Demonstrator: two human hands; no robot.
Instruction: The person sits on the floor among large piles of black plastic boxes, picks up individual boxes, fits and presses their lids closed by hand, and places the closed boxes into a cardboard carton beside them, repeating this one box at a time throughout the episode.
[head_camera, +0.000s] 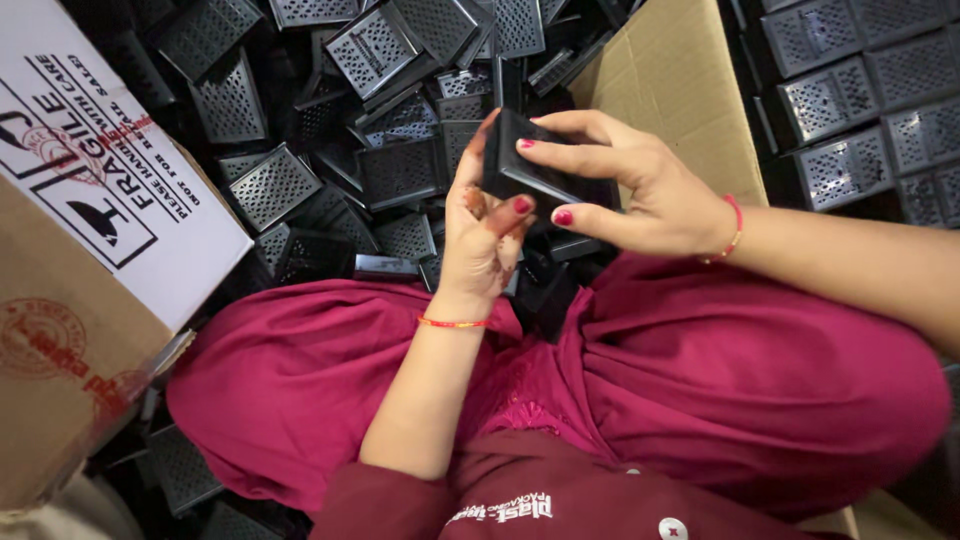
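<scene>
both hands grip one small black perforated plastic tray: left hand cupping its edge, right hand pinching from above, over a heap of identical black trays.

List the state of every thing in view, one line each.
Left hand: closed around the black part from the left.
Right hand: fingers pinching the black part from the right.
Black part: held up between both hands, tilted.
Perforated black parts: loose, piled on the floor.
Printed carton: flap open.
Brown cardboard: lying over the pile.
</scene>
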